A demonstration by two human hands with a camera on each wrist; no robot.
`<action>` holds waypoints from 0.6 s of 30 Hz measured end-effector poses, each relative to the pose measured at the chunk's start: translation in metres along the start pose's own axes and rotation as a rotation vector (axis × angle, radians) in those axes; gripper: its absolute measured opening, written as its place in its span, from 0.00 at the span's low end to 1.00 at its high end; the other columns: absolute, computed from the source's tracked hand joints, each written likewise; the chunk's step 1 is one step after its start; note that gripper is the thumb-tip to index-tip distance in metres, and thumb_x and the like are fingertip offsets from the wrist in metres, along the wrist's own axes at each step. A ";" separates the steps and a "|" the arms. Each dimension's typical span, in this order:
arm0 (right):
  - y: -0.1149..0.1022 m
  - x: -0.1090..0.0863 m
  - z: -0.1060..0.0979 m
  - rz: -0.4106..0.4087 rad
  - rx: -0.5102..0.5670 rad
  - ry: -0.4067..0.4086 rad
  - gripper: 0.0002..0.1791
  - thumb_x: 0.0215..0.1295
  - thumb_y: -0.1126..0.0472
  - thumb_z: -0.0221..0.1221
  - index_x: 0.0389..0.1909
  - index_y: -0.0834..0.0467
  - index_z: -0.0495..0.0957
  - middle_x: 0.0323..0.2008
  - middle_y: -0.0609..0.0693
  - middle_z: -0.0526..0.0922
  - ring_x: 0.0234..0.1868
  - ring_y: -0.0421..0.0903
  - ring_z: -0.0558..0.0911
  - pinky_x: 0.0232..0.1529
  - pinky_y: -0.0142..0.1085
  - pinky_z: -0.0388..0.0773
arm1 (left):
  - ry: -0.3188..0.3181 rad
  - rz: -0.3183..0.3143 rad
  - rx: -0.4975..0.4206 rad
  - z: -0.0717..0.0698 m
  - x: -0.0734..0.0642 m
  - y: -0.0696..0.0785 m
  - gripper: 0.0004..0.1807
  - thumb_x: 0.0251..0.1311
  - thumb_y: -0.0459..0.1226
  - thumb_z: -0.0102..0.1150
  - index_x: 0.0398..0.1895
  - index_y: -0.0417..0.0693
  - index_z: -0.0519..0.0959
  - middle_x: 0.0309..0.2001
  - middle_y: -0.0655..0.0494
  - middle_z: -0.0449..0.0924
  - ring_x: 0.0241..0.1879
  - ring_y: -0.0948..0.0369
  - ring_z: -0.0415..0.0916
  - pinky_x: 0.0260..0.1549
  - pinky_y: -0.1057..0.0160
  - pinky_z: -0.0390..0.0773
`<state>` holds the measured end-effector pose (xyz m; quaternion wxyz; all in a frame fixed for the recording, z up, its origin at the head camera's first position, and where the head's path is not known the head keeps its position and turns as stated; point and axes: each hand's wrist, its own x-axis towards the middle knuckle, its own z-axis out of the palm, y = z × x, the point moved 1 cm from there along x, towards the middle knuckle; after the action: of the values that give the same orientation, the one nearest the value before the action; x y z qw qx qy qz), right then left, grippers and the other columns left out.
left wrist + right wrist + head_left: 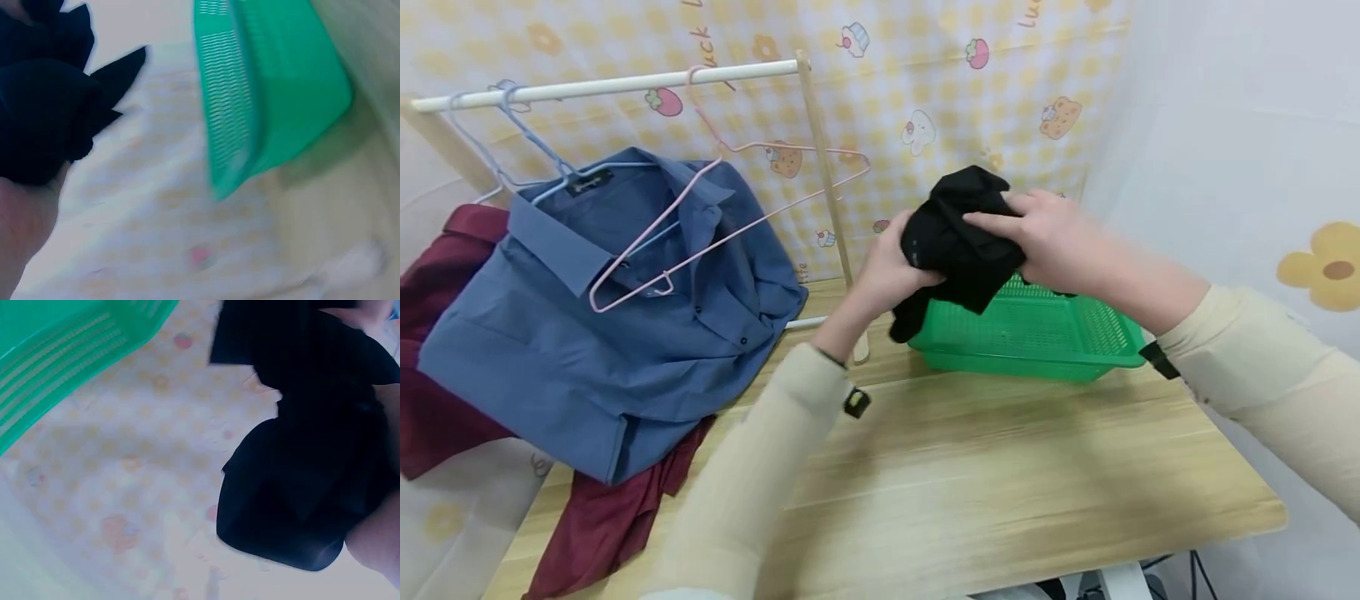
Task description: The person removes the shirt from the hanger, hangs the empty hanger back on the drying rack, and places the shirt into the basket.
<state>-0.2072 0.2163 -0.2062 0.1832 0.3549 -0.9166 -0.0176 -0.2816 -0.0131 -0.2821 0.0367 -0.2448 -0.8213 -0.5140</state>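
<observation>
A bunched black garment (962, 237) is held up between both hands, above the green basket (1022, 333); its kind cannot be told from its folds. My left hand (887, 262) grips its left side, thumb across the front. On the upper right, my right hand (1052, 233) holds the cloth with its fingers over the front. The left wrist view shows the black cloth (44, 119) over the left hand (25, 219). In the right wrist view the cloth (306, 481) hides most of the right hand (375, 544).
At the left, a blue shirt (587, 350) hangs on a blue hanger from a rack (625, 83), beside maroon cloth (617, 517). A bare pink hanger (700, 171) hangs in front of the shirt. The wooden table (1000, 467) extends below the basket.
</observation>
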 end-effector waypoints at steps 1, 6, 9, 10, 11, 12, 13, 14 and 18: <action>0.005 0.000 0.003 0.014 -0.030 -0.037 0.43 0.54 0.75 0.70 0.75 0.57 0.74 0.65 0.75 0.78 0.57 0.74 0.81 0.51 0.62 0.84 | -0.012 -0.007 -0.040 0.010 0.008 -0.008 0.47 0.49 0.31 0.82 0.75 0.50 0.70 0.68 0.44 0.77 0.67 0.47 0.75 0.68 0.48 0.76; 0.031 -0.003 0.047 0.081 -0.001 -0.259 0.41 0.59 0.75 0.67 0.76 0.58 0.73 0.67 0.78 0.75 0.43 0.69 0.86 0.32 0.50 0.84 | -0.185 -0.053 0.093 0.045 0.025 -0.050 0.50 0.55 0.38 0.81 0.80 0.51 0.63 0.73 0.44 0.73 0.72 0.47 0.72 0.71 0.47 0.74; 0.041 -0.010 0.079 0.089 0.064 -0.326 0.40 0.59 0.75 0.67 0.76 0.60 0.72 0.65 0.78 0.77 0.46 0.69 0.86 0.39 0.51 0.86 | -0.314 -0.056 0.283 0.055 0.026 -0.066 0.51 0.58 0.45 0.79 0.82 0.51 0.60 0.75 0.45 0.72 0.73 0.47 0.71 0.71 0.47 0.74; 0.042 -0.013 0.088 0.091 0.075 -0.349 0.40 0.60 0.74 0.67 0.76 0.61 0.71 0.65 0.78 0.77 0.48 0.69 0.86 0.43 0.53 0.87 | -0.350 -0.055 0.331 0.057 0.026 -0.069 0.52 0.58 0.46 0.78 0.82 0.49 0.59 0.75 0.45 0.72 0.74 0.47 0.70 0.72 0.48 0.74; 0.044 -0.016 0.097 0.093 0.084 -0.372 0.41 0.60 0.73 0.68 0.77 0.62 0.70 0.65 0.77 0.77 0.53 0.70 0.85 0.48 0.55 0.87 | -0.384 -0.057 0.375 0.059 0.026 -0.071 0.53 0.58 0.47 0.78 0.82 0.48 0.58 0.75 0.44 0.72 0.74 0.46 0.70 0.72 0.48 0.74; 0.044 -0.018 0.104 0.100 0.095 -0.398 0.42 0.61 0.72 0.68 0.78 0.62 0.68 0.66 0.77 0.76 0.55 0.71 0.84 0.50 0.56 0.86 | -0.418 -0.063 0.419 0.060 0.025 -0.071 0.53 0.58 0.47 0.78 0.83 0.47 0.57 0.75 0.44 0.72 0.74 0.46 0.69 0.72 0.49 0.74; 0.045 -0.020 0.111 0.107 0.103 -0.423 0.42 0.62 0.71 0.68 0.78 0.62 0.67 0.66 0.76 0.77 0.55 0.70 0.85 0.52 0.57 0.86 | -0.452 -0.075 0.460 0.061 0.025 -0.071 0.54 0.59 0.47 0.78 0.83 0.46 0.57 0.75 0.43 0.72 0.74 0.46 0.70 0.72 0.49 0.74; 0.045 -0.022 0.116 0.113 0.108 -0.446 0.43 0.63 0.70 0.69 0.79 0.62 0.66 0.66 0.76 0.77 0.55 0.70 0.84 0.55 0.58 0.85 | -0.483 -0.089 0.491 0.062 0.024 -0.069 0.54 0.59 0.47 0.77 0.83 0.45 0.56 0.75 0.42 0.72 0.74 0.46 0.70 0.72 0.49 0.75; 0.050 -0.027 0.132 0.138 0.126 -0.551 0.44 0.67 0.64 0.70 0.81 0.61 0.62 0.66 0.75 0.77 0.60 0.70 0.83 0.58 0.60 0.83 | -0.615 -0.154 0.617 0.068 0.023 -0.057 0.57 0.64 0.50 0.73 0.86 0.44 0.48 0.76 0.39 0.70 0.76 0.47 0.70 0.72 0.51 0.75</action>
<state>-0.2669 0.2588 -0.3301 -0.0945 0.2844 -0.9530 -0.0439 -0.3141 0.0340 -0.3541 -0.1762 -0.3021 -0.9248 -0.1495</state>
